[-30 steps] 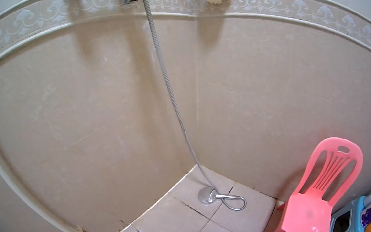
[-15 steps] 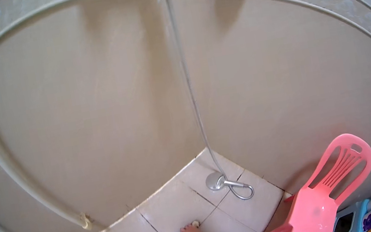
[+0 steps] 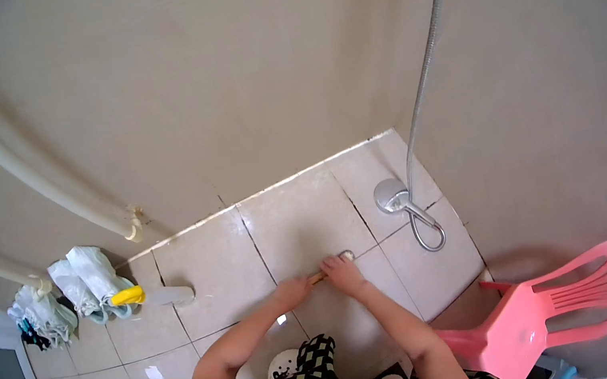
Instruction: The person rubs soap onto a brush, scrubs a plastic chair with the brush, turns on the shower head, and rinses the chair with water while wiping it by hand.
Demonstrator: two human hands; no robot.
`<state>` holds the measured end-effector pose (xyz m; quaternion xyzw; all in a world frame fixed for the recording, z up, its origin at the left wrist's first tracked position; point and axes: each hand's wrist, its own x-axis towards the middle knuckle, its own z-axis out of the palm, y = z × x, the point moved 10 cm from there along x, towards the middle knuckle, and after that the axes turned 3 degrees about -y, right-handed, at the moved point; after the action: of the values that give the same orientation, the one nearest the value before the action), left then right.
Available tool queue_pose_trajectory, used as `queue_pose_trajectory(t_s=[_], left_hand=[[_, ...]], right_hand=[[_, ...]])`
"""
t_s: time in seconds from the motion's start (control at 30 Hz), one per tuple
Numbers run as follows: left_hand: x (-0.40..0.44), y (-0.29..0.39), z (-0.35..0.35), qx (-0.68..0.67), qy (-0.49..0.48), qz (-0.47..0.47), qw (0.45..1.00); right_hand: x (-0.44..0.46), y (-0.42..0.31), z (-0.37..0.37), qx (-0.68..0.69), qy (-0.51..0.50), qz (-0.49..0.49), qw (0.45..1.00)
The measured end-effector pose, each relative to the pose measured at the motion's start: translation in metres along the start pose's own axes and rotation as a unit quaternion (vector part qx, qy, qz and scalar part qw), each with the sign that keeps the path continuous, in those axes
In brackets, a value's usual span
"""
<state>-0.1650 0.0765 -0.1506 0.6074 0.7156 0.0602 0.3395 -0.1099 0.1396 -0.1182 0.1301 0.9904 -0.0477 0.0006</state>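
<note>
Both my hands grip an orange-handled brush (image 3: 317,278) low over the floor tiles (image 3: 290,228). My left hand (image 3: 292,293) is closed round the rear of the handle. Closer to the pale tip, my right hand (image 3: 344,275) wraps the front part and hides most of the brush head. The tip is at the floor, close to a grout line. To the right of my hands a chrome shower head (image 3: 391,196) lies on the tiles, its hose looped beside it.
A pink plastic chair (image 3: 512,335) stands at the right. Left of me lies a pale bottle (image 3: 170,296) with a yellow top, beside white-covered shoes (image 3: 92,279). A pipe (image 3: 32,168) runs down the wall, and the shower hose (image 3: 426,54) hangs near the corner.
My view has tipped down and shifted, so more floor, my legs and white clogs show. Both hands stay closed on the brush. The shower head, bottle and chair keep their places on the floor.
</note>
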Motion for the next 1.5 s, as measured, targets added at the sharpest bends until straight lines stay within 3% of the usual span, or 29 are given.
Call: queue_pose_trajectory(t_s=[0.07, 0.13, 0.2, 0.27, 0.37, 0.5, 0.57, 0.77, 0.9, 1.0, 1.07, 1.13, 1.23, 1.3, 1.33, 1.4, 1.43, 1.5], left_hand=[[-0.009, -0.015, -0.009, -0.038, 0.037, -0.017, 0.998], [-0.019, -0.029, -0.016, -0.049, 0.05, -0.033, 0.997], [-0.025, -0.045, -0.017, -0.058, 0.062, -0.049, 0.995], [-0.032, -0.063, -0.027, -0.048, 0.131, -0.081, 0.987], [-0.032, -0.075, -0.042, -0.025, 0.176, -0.099, 0.979], [-0.032, -0.103, -0.063, 0.006, 0.192, -0.149, 0.97], [-0.037, -0.122, -0.076, 0.023, 0.206, -0.172, 0.963], [-0.056, -0.17, -0.097, 0.068, 0.245, -0.245, 0.935], [-0.057, -0.16, -0.105, 0.077, 0.318, -0.169, 0.93], [-0.057, -0.16, -0.111, 0.07, 0.321, -0.162, 0.931], [-0.06, -0.167, -0.107, -0.032, 0.258, -0.21, 0.942], [-0.061, -0.18, -0.107, -0.079, 0.23, -0.242, 0.939], [-0.08, -0.208, -0.12, -0.1, 0.321, -0.298, 0.893], [-0.094, -0.199, -0.145, -0.107, 0.347, -0.335, 0.869], [-0.099, -0.182, -0.162, -0.102, 0.359, -0.35, 0.859], [-0.1, -0.152, -0.193, -0.08, 0.343, -0.354, 0.866], [-0.099, -0.135, -0.206, -0.095, 0.343, -0.324, 0.877], [-0.098, -0.099, -0.226, -0.111, 0.314, -0.281, 0.9]], right_hand=[[-0.001, 0.021, -0.023, 0.073, 0.039, 0.015, 0.996], [-0.012, 0.077, -0.042, 0.165, 0.092, 0.125, 0.974], [-0.033, 0.127, -0.059, 0.148, 0.154, 0.217, 0.952], [-0.055, 0.166, -0.066, 0.05, 0.161, 0.31, 0.936], [-0.078, 0.221, -0.052, 0.025, 0.117, 0.395, 0.911], [-0.094, 0.264, -0.049, 0.044, 0.085, 0.437, 0.895], [-0.098, 0.278, -0.039, -0.026, 0.029, 0.444, 0.895], [-0.094, 0.305, -0.037, 0.022, 0.013, 0.452, 0.891], [-0.088, 0.319, -0.019, 0.087, -0.027, 0.458, 0.884], [-0.086, 0.301, -0.024, 0.152, -0.076, 0.416, 0.893], [-0.094, 0.29, -0.027, 0.234, -0.02, 0.406, 0.883], [-0.096, 0.268, -0.042, 0.254, -0.041, 0.388, 0.885], [-0.106, 0.226, -0.066, 0.28, -0.069, 0.378, 0.88], [-0.108, 0.197, -0.102, 0.312, 0.044, 0.343, 0.885], [-0.112, 0.18, -0.112, 0.32, 0.038, 0.346, 0.881], [-0.131, 0.155, -0.132, 0.394, 0.048, 0.401, 0.826], [-0.138, 0.141, -0.156, 0.395, 0.048, 0.405, 0.823], [-0.167, 0.114, -0.204, 0.465, 0.104, 0.461, 0.749]])
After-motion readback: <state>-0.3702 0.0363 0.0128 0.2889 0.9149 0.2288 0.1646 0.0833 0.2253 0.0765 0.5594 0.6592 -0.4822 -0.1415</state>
